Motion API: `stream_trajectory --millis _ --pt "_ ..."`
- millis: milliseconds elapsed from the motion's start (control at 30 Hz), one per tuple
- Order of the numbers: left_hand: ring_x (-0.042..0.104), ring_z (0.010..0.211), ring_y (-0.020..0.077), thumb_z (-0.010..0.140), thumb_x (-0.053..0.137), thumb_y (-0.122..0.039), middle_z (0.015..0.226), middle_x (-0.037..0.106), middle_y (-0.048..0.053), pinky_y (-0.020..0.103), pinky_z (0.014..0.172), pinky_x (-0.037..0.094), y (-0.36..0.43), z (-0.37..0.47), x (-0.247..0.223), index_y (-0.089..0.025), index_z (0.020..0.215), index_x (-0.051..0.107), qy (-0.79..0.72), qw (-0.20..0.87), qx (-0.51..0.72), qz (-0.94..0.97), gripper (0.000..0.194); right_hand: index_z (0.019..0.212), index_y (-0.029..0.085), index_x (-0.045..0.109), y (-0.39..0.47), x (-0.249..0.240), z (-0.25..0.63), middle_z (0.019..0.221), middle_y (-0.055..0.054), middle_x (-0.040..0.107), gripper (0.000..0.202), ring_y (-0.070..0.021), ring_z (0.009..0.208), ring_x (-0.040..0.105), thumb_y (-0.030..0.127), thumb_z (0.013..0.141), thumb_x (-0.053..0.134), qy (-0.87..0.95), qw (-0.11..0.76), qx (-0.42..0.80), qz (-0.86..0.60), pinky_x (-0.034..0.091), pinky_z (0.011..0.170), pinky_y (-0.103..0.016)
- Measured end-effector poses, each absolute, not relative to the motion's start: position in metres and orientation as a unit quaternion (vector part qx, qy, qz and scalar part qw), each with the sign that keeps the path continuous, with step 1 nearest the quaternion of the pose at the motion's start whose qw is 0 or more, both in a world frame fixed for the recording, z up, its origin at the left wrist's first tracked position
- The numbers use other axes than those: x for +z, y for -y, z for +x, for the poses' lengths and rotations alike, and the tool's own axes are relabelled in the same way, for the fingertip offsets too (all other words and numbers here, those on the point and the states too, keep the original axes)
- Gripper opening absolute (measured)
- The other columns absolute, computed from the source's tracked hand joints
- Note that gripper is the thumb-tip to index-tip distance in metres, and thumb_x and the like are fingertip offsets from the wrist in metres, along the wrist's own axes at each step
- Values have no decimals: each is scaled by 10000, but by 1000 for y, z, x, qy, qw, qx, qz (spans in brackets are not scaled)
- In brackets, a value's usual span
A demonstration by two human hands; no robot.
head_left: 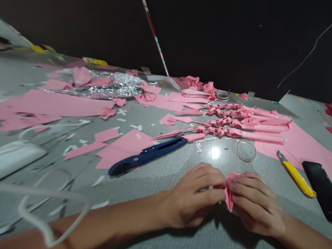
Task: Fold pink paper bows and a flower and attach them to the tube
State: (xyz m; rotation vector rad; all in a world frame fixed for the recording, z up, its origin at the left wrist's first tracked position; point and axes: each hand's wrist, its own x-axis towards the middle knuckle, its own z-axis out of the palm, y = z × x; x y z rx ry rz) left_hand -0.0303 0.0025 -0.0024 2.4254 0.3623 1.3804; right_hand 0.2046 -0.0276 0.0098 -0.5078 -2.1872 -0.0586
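Observation:
Between my two hands, just above the front of the grey table, is a small folded piece of pink paper (pixel 229 195). My right hand (pixel 256 202) is closed with its fingers bent over the paper's right side. From the other side my left hand (pixel 198 195) reaches in, fingers curled and their tips at the paper's left edge; the thumb is mostly hidden. Beyond my hands lie several pink paper flower stalks (pixel 220 131) with curled, knotted strips and rolled stems. A roll of tape (pixel 246 150) lies flat close behind my right hand.
Dark blue scissors (pixel 147 155) rest on pink sheets left of centre. At the right are a yellow box cutter (pixel 298 178) and a black phone (pixel 318 188). A white cable (pixel 52 207) loops at the left near a white device (pixel 20 155). Silvery plastic wrap (pixel 114 84) lies farther back.

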Motion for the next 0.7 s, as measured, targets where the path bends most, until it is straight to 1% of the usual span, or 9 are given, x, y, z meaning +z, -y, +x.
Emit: stream_trajectory --millis 200,367,533,700 --pt "674 907 196 1113 424 -165 974 746 87 368 839 552 -4 -30 -4 -168 1117 640 -119 144 482 856 216 1063 117 735 27 11 204 994 -97 830 168 -210 1069 777 21 962 642 869 447 -21 -214 647 984 -369" --pt "674 940 195 1096 450 -150 972 749 86 368 889 550 -4 -32 -2 -151 1171 649 -119 125 466 868 212 1065 125 740 26 11 202 1002 -92 802 220 -209 1036 768 -5 933 620 866 453 -10 -212 657 946 -359" --pt "662 887 186 1073 449 -130 930 721 73 370 879 543 -4 -31 -1 -153 1065 655 -118 107 472 867 207 1061 131 738 26 8 202 968 -80 782 241 -214 992 740 -14 914 614 864 460 -21 -206 676 890 -382" --pt "663 938 181 1121 388 -135 922 721 57 360 916 526 -3 -32 -1 -163 992 680 -123 74 481 865 320 1038 169 744 29 7 208 968 -75 803 221 -229 1002 764 31 959 591 876 434 -28 -209 695 880 -425"
